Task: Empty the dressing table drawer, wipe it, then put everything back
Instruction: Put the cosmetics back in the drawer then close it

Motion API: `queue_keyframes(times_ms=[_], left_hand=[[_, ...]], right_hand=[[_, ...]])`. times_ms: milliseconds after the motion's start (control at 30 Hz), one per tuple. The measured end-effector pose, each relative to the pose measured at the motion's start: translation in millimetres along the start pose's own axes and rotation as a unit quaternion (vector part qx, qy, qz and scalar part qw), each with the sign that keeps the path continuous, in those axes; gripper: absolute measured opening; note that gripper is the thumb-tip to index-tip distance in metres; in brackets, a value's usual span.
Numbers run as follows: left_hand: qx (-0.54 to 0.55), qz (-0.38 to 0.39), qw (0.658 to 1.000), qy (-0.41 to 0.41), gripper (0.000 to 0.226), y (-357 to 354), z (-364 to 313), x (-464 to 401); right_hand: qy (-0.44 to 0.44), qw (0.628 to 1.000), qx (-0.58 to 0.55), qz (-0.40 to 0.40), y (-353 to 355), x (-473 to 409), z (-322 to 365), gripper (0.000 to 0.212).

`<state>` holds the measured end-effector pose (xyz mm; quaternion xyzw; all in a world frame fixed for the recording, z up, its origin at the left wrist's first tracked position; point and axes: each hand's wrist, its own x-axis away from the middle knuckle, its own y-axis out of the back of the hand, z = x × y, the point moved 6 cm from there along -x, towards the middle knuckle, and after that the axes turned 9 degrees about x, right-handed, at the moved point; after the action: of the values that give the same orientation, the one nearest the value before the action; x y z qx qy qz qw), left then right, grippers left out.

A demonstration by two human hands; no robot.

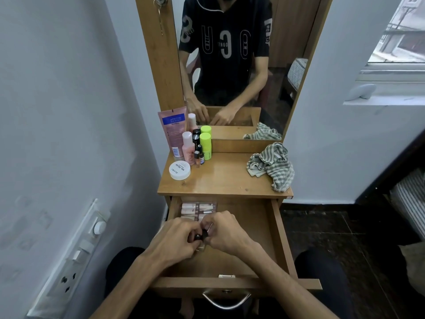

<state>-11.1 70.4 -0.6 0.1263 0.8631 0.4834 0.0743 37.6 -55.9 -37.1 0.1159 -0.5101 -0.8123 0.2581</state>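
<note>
The wooden drawer (279,229) is pulled out below the dressing table top (225,178). Both hands meet over its left middle. My left hand (174,240) and my right hand (226,233) pinch small nail polish bottles (199,237) with black caps between the fingertips. Just behind the hands, in the drawer's back left corner, lies a clear pack of pale pink tubes (197,208). A green-and-white striped cloth (272,166) lies crumpled on the right of the top. Cosmetics stand at the top's left rear: a pink tube (174,132), a pink bottle (188,148), a lime bottle (205,142), a white round tin (179,170).
A mirror (241,54) rises behind the top and reflects a seated person. A grey wall with a switch panel (76,256) is close on the left. A window ledge (386,88) is at the right, with dark floor (333,229) below. The drawer handle (226,300) faces me.
</note>
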Motion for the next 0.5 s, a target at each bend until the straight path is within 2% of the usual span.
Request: queue_keyframes(times_ms=[100,233,300,367,433,500], left_hand=[[0.000,-0.007,1.000,0.001,0.014,-0.6,2.3,0.9],[0.013,-0.055,0.998,0.012,0.027,10.8,7.7,0.0],[0.023,-0.115,0.993,0.013,0.024,27.7,7.6,-6.7],[0.026,-0.189,0.981,0.017,0.018,50.1,6.3,-18.7],[0.025,-0.241,0.970,0.025,0.022,72.3,1.6,-37.3],[0.009,-0.273,0.962,0.020,0.029,90.4,-4.7,-60.9]], right_hand=[[0.006,1.000,-0.017,0.005,0.5,2.7,-2.3,0.026],[0.009,0.999,-0.026,-0.019,31.3,-1.3,-1.1,0.039],[0.001,0.997,-0.035,-0.062,59.3,-12.9,1.7,0.038],[-0.012,0.989,-0.038,-0.139,90.8,-29.9,4.9,0.034],[-0.026,0.976,-0.030,-0.212,118.2,-47.3,8.8,0.032],[-0.023,0.968,-0.006,-0.251,136.5,-65.2,15.6,0.034]])
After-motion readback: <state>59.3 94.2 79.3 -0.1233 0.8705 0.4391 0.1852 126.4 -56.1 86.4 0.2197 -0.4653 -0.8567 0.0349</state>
